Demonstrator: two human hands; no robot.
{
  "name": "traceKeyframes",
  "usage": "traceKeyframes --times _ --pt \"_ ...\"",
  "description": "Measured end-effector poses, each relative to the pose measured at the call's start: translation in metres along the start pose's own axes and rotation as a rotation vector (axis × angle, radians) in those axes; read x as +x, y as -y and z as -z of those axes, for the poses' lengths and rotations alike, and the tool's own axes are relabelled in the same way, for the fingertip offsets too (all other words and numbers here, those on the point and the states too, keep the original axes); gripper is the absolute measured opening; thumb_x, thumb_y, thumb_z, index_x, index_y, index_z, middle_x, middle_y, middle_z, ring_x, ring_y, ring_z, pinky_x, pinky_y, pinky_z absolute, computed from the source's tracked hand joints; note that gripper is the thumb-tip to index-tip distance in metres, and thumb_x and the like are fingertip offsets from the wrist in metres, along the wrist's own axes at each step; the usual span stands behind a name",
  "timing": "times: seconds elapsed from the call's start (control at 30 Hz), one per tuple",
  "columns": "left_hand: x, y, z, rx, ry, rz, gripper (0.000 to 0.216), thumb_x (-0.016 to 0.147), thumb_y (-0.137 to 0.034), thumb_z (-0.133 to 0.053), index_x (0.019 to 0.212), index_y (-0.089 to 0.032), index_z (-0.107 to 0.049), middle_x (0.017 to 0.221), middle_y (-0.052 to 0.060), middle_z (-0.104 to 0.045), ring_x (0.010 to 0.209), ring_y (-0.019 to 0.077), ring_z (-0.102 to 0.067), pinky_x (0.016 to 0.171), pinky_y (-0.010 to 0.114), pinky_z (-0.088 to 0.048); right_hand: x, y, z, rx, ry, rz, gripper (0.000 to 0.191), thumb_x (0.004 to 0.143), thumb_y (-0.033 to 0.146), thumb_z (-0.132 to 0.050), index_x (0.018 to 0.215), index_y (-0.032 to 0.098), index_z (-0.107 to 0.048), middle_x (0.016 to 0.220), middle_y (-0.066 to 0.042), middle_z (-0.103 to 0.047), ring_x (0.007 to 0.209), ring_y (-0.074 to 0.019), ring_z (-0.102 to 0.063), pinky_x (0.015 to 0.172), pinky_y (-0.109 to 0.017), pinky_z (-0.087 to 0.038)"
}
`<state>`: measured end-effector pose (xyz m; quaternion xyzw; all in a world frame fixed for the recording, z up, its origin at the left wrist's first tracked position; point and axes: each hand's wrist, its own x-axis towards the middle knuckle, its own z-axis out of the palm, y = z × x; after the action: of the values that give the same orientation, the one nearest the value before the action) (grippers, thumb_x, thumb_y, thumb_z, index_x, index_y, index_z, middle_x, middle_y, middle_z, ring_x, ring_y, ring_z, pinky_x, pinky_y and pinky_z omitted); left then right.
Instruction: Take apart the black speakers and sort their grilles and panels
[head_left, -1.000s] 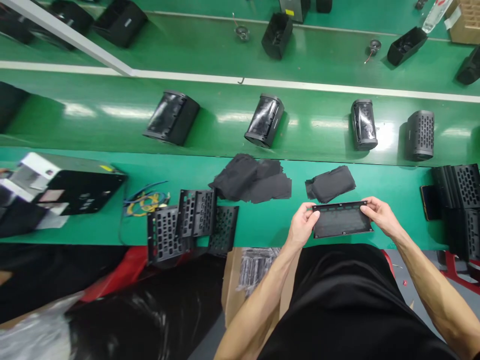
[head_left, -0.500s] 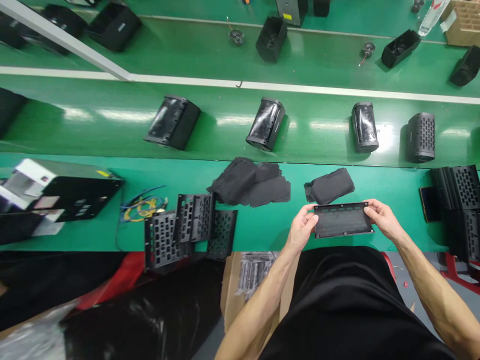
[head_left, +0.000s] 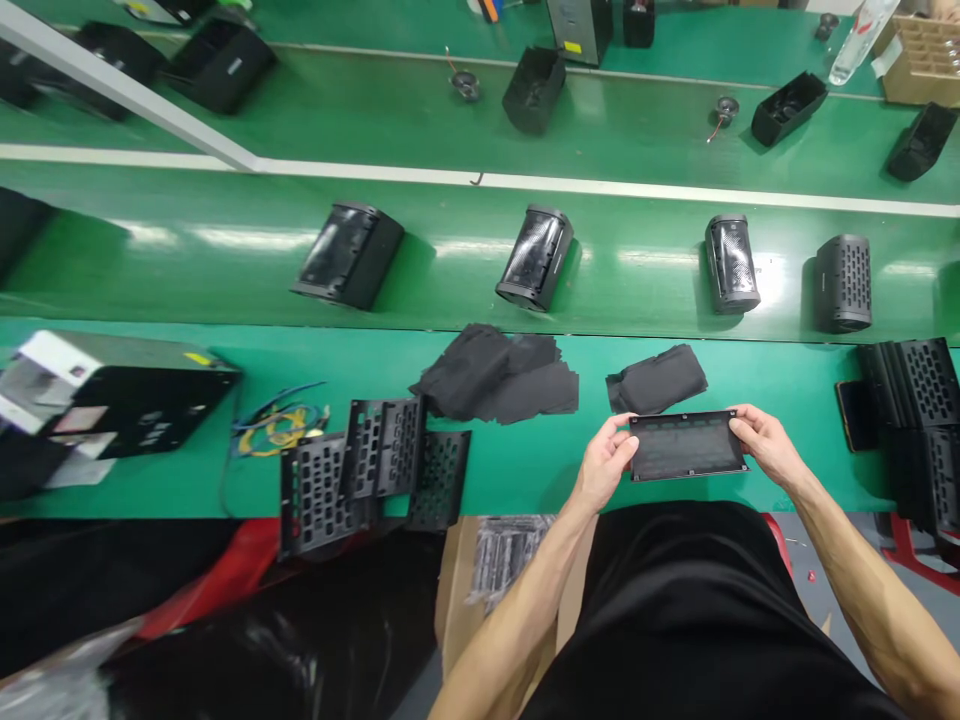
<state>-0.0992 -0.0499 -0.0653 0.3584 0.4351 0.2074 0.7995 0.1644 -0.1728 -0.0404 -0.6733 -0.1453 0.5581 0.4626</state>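
Held flat between both hands, low and right of centre: a black panel (head_left: 688, 446), long side across, just above the near edge of the green surface (head_left: 525, 470). Left hand (head_left: 604, 464) at the panel's 9 o'clock end, right hand (head_left: 763, 446) at its 3 o'clock end, fingers (head_left: 621, 432) of each closed narrowly on a short edge, thumbs below. Gripped by the ends, probably to leave the meshed face bare and clean.

At 12 o'clock of the panel, nearly touching it, a folded cloth (head_left: 658, 379); at 10 o'clock a looser cloth pile (head_left: 499, 376) (several sheets, fanned). At 9 o'clock, well apart, a cluster of grilles (head_left: 373, 478) hanging over the near edge. At 3 o'clock a grille stack (head_left: 919, 420) on edge, with a phone (head_left: 853, 416) beside it. Both supplies seemingly kept within arm's reach on either side.

Beyond, at 12 o'clock, a glossy belt (head_left: 450, 270) with four speakers (head_left: 534, 258) spaced apart. Far left, a machine (head_left: 112, 395) and wires (head_left: 281, 425).

Open green between panel and grilles, and a narrower strip toward the stack; little room forward past the cloth.
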Motion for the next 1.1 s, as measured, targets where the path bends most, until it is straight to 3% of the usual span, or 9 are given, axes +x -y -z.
traceKeyframes --times 0.27,0.5,0.67,0.73,0.83,0.9,0.97,1.03,1.1 --pt "0.002 -0.002 0.0 0.01 0.018 0.005 0.07 0.076 -0.058 -0.086 0.128 -0.019 -0.061 0.088 0.004 -0.076 0.078 0.0198 -0.071 0.074 0.03 -0.056 0.001 0.001 0.0 0.018 -0.005 -0.017 0.052 0.075 0.064 -0.084 0.103 0.022 -0.068 0.081 0.0 -0.068 0.065 -0.0154 -0.058 0.061 -0.028 -0.05" --pt "0.002 0.001 0.001 -0.003 0.016 -0.016 0.069 0.077 -0.057 -0.086 0.129 -0.019 -0.061 0.089 0.004 -0.074 0.08 0.0197 -0.071 0.075 0.031 -0.057 0.002 0.001 0.002 0.043 -0.027 -0.023 0.053 0.073 0.069 -0.085 0.089 0.023 -0.062 0.069 0.003 -0.058 0.056 -0.0128 -0.049 0.056 -0.027 -0.043" --pt "0.006 -0.002 0.005 -0.114 0.031 0.08 0.066 0.08 -0.069 -0.08 0.121 -0.02 -0.065 0.083 0.002 -0.072 0.064 0.0162 -0.064 0.059 0.027 -0.053 0.001 0.009 0.003 0.069 -0.012 -0.011 0.053 0.072 0.068 -0.087 0.089 0.023 -0.064 0.069 0.003 -0.058 0.056 -0.0124 -0.048 0.056 -0.026 -0.043" --pt "0.016 -0.003 0.006 -0.19 0.102 0.205 0.067 0.085 -0.082 -0.065 0.11 -0.02 -0.069 0.08 0.004 -0.072 0.061 0.0177 -0.064 0.056 0.028 -0.052 0.001 0.014 0.002 0.065 0.012 -0.012 0.052 0.072 0.067 -0.088 0.088 0.023 -0.065 0.069 0.002 -0.059 0.056 -0.013 -0.048 0.055 -0.027 -0.043" --pt "0.038 -0.005 -0.001 -0.291 0.26 0.457 0.074 0.089 -0.087 -0.053 0.102 -0.017 -0.073 0.088 0.011 -0.078 0.073 0.0233 -0.073 0.068 0.033 -0.058 0.006 0.019 0.0 0.042 0.084 -0.041 0.052 0.072 0.067 -0.088 0.088 0.023 -0.066 0.07 0.001 -0.062 0.057 -0.0141 -0.052 0.056 -0.027 -0.045" --pt "0.052 -0.007 -0.01 -0.323 0.416 0.642 0.078 0.088 -0.087 -0.053 0.108 -0.015 -0.075 0.097 0.015 -0.081 0.079 0.0291 -0.077 0.072 0.039 -0.06 0.015 0.024 0.0 -0.017 0.139 -0.039 0.051 0.074 0.067 -0.086 0.092 0.023 -0.067 0.071 0.001 -0.063 0.059 -0.0154 -0.055 0.057 -0.028 -0.047" --pt "0.062 -0.01 -0.017 -0.328 0.618 0.803 0.085 0.087 -0.089 -0.051 0.119 -0.013 -0.073 0.102 0.019 -0.081 0.08 0.0362 -0.078 0.066 0.045 -0.06 0.029 0.033 0.004 -0.133 0.147 0.015 0.051 0.077 0.067 -0.084 0.098 0.023 -0.069 0.072 0.001 -0.066 0.063 -0.0173 -0.059 0.059 -0.029 -0.049" --pt "0.066 -0.011 -0.02 -0.357 0.765 0.868 0.089 0.087 -0.088 -0.051 0.127 -0.01 -0.07 0.103 0.022 -0.081 0.082 0.0404 -0.079 0.06 0.045 -0.06 0.052 0.049 0.013 -0.273 0.088 0.081 0.051 0.078 0.066 -0.082 0.102 0.022 -0.071 0.073 0.0 -0.068 0.068 -0.0192 -0.062 0.062 -0.03 -0.05" --pt "0.068 -0.012 -0.018 -0.431 0.788 0.836 0.088 0.09 -0.083 -0.051 0.13 -0.007 -0.068 0.104 0.024 -0.08 0.085 0.0409 -0.079 0.059 0.043 -0.06 0.081 0.072 0.026 -0.37 0.015 0.111 0.049 0.081 0.064 -0.079 0.104 0.021 -0.072 0.077 -0.002 -0.07 0.073 -0.021 -0.065 0.065 -0.032 -0.051"
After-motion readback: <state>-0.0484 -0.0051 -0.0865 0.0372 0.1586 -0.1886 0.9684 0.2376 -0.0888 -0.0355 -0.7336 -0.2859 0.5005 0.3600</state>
